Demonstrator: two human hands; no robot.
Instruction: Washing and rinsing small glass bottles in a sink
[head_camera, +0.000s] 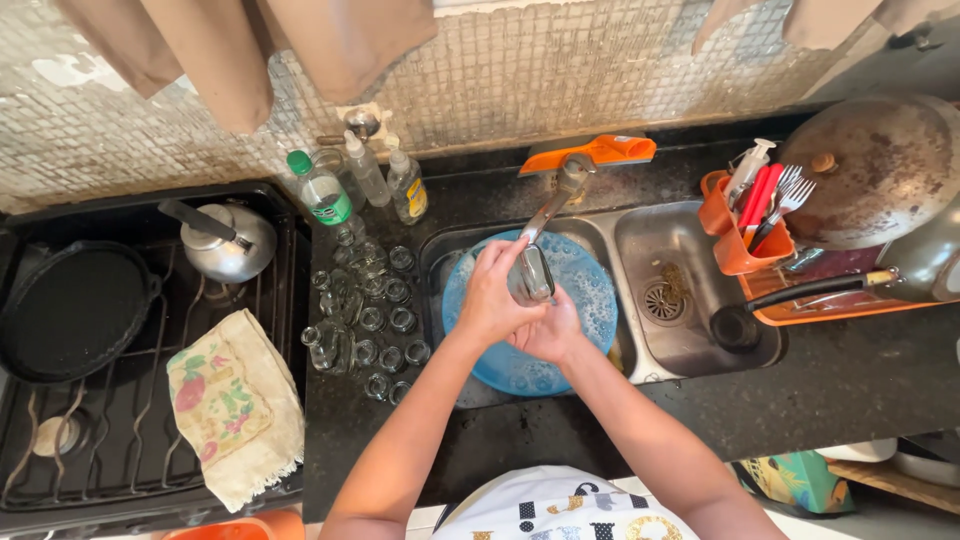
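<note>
My left hand (488, 297) and my right hand (551, 335) are pressed together over a round blue basin (592, 292) of soapy water in the left sink bowl (437, 252). The left hand's fingers curl over the right hand, right under the spout of the metal faucet (537, 272). Whatever may lie between the palms is hidden. Several small clear glass jars (371, 321) stand on the dark counter just left of the sink, close to my left forearm.
Plastic bottles (326, 196) stand behind the jars. A stove (140, 470) at left carries a kettle (231, 246), a black pan (70, 310) and a patterned cloth (236, 401). Right of the sink are an orange cutlery caddy (733, 247), a large lid (880, 170) and a drainer tray.
</note>
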